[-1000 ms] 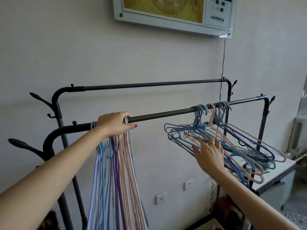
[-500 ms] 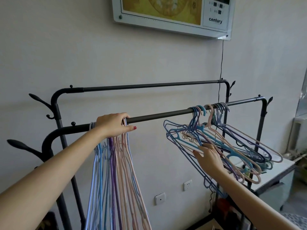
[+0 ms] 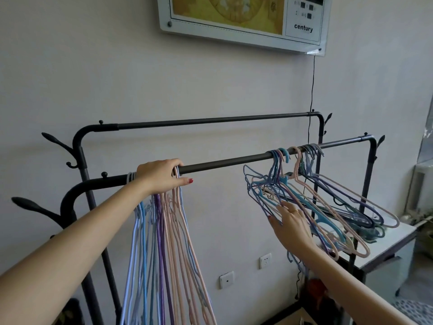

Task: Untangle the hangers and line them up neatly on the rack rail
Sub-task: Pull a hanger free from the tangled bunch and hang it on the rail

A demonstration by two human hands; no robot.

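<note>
Reaching into the tangled hangers (image 3: pixel 311 202) at the near rail's (image 3: pixel 222 164) right end, the right hand (image 3: pixel 290 222) touches them with straight fingers, while the left hand (image 3: pixel 161 177) grips the rail over the sorted hangers (image 3: pixel 164 242) well leftward.

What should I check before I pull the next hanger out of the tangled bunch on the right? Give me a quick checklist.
1. Left hand steadies sorted hangers on front rail: ok.
2. Right hand has one hanger singled out: cannot tell.
3. Tangled hangers free of each other: not ok.
4. Bare rail between the groups: ok.
5. Tangled hooks all on the rail: cannot tell.
</note>
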